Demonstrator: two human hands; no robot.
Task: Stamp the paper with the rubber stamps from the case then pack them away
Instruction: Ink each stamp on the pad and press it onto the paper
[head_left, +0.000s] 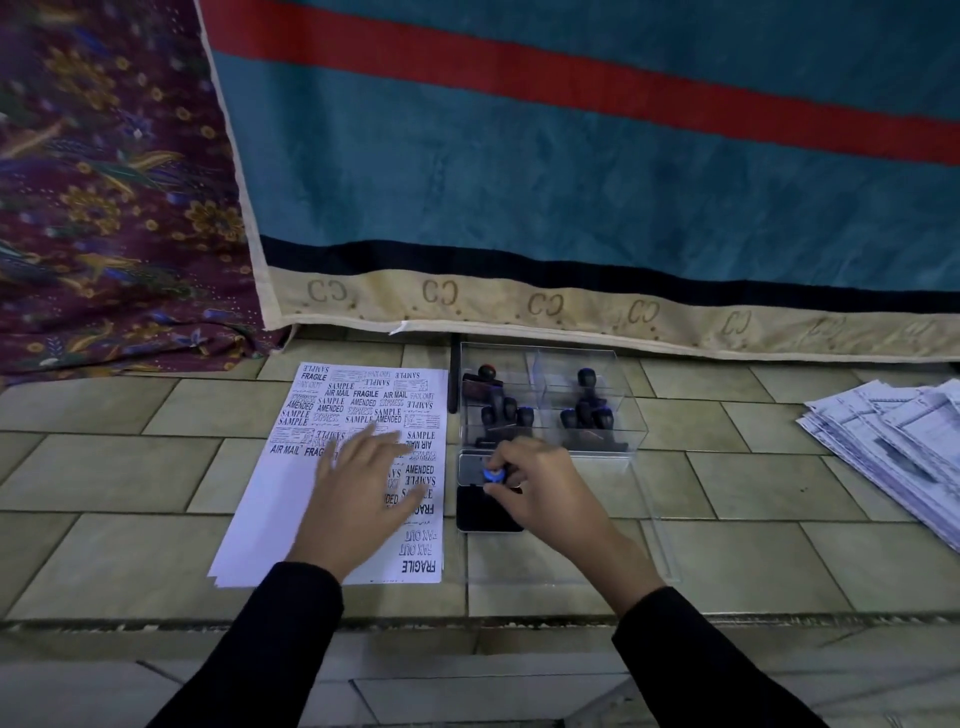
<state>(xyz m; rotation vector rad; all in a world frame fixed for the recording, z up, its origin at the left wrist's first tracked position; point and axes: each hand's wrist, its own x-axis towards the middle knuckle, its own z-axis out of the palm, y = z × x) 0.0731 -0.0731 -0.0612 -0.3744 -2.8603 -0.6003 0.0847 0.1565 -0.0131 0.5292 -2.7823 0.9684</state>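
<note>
A blue-topped rubber stamp (492, 476) is pinched by the right hand (540, 486) over the black ink pad (485, 512), beside the clear plastic case (582, 395). The white stamped paper (291, 499) on the tiled floor (104, 467) is pressed flat by the spread left hand (363, 483).

- Left hand (363, 486) lies flat, fingers spread, on the paper (270, 514) at centre frame; the sheet is crowded with stamped words.
- Right hand (540, 488) pinches a blue-topped stamp (492, 476) over the black ink pad (485, 512), just right of the paper.
- Clear case (592, 364) above the pad holds dark stamps.
- Paper stack (893, 426) at right edge.
- Teal cloth (571, 171) fills the top.
</note>
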